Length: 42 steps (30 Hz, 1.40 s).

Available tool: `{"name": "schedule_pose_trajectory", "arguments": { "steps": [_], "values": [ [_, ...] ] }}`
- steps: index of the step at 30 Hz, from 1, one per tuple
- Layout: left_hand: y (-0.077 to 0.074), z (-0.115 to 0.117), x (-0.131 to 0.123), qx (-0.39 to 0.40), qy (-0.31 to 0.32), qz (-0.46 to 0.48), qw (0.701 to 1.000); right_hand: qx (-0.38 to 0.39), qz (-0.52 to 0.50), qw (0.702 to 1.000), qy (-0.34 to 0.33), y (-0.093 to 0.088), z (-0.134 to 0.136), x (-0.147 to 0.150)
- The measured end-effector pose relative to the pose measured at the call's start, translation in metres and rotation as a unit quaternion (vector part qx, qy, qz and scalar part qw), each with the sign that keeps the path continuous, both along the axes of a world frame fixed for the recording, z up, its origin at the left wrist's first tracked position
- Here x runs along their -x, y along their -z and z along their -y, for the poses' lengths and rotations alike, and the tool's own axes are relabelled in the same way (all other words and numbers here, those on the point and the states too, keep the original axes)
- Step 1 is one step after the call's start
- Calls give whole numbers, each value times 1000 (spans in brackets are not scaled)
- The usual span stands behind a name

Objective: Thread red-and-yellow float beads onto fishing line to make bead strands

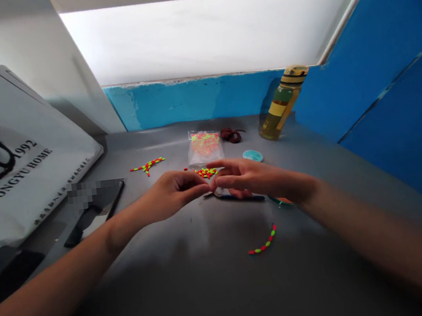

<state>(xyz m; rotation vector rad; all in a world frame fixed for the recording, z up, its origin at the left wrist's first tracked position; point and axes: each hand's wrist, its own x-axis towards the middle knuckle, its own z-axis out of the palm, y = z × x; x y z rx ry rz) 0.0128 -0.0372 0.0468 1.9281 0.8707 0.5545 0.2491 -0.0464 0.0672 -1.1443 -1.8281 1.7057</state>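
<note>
Grey metal tabletop, smooth and glossy, with soft reflections across its surface. The clear plastic bag was thin and shiny, and the neon oval beads had the bright gloss of plastic. The dark red cord looked matt and fibrous. The water bottle was smooth, semi-glossy plastic. The pale tote bag was matt, lightly textured cloth. The blue wall paint was matt, with a rough, chipped upper edge.
</note>
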Motion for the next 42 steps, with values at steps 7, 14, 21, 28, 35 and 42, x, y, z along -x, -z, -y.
{"name": "schedule_pose_trajectory", "arguments": {
  "steps": [7, 14, 21, 28, 35, 42],
  "values": [
    [4, -9, 4, -11, -9, -9, 1000, 60, -40, 997, -3, 18, -1, 7],
    [-1, -12, 8, -18, -26, -24, 999, 99, -142, 974, -146, 28, -15, -19],
    [-3, -15, 9, -46, -51, -30, 997, 135, -38, 901, -412, 25, -24, -30],
    [-4, -16, 9, -62, -53, -15, 997, 151, 19, 871, -467, 10, -18, -27],
    [-8, -10, 5, -52, -74, 1, 996, 113, 42, 962, -245, 13, -7, -17],
    [-6, -8, 2, -33, -55, 36, 997, -110, -12, 989, 102, 20, -10, 1]
  ]
}}
